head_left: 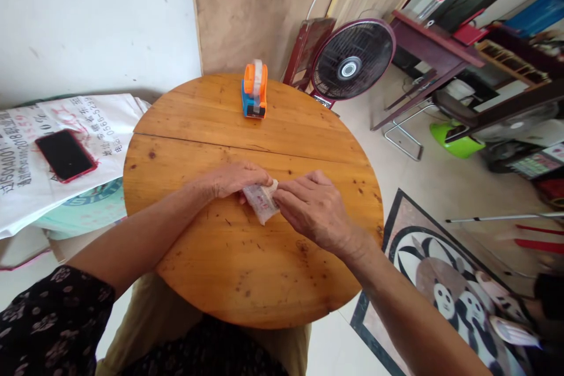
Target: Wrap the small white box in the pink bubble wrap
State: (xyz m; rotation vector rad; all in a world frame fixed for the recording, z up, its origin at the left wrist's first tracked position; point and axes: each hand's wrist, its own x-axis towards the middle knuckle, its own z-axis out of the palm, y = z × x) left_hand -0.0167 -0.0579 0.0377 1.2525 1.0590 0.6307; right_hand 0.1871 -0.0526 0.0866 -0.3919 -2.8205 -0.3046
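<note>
Wooden table point(220, 282), tape dispenser point(254, 91) far side, fan point(352, 59) beyond; left hand point(235, 179), right hand point(315, 208) fingers pinch packet point(263, 204)

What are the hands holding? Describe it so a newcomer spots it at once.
Start at the round wooden table. Near its middle, the left hand and right hand meet on a small clear packet with pinkish print. It is the only thing the hands touch; the orange-and-blue tape dispenser stands apart at the far edge.
</note>
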